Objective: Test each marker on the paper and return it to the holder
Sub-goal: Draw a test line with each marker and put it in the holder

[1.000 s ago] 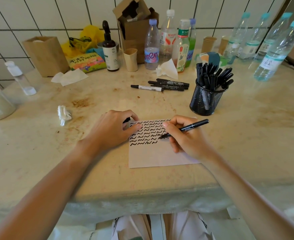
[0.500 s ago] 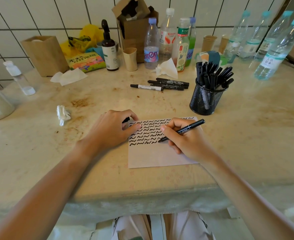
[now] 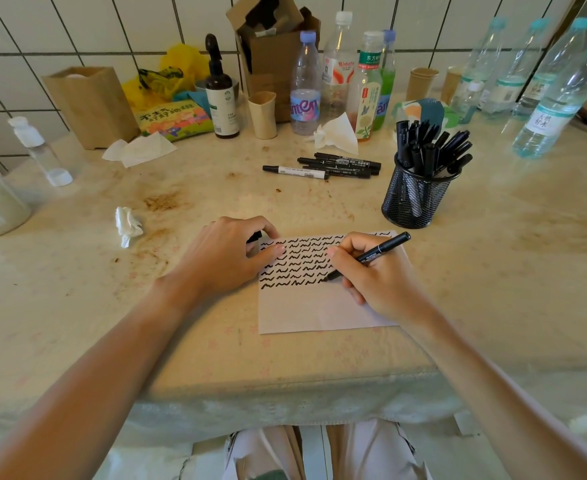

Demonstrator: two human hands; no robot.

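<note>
Two hands work the paper [image 3: 319, 306]: left hand [image 3: 226, 258] pins its edge, curled round a cap; right hand [image 3: 375, 278] pinches the marker [image 3: 371, 256], tip down. Beyond it stands the holder [image 3: 416, 192]. Slack pinning could let the paper slip and smear.

We see both forearms bare, no sleeves, no watch, no rings or bands visible. Left hand [image 3: 226, 258] and right hand [image 3: 375, 278] ungloved, nails short. Below near tabletop edge: pale, light-coloured trousers [image 3: 364, 452] over both knees, small dark patch at bottom edge, fabric creased. Nothing else of body in view.
</note>
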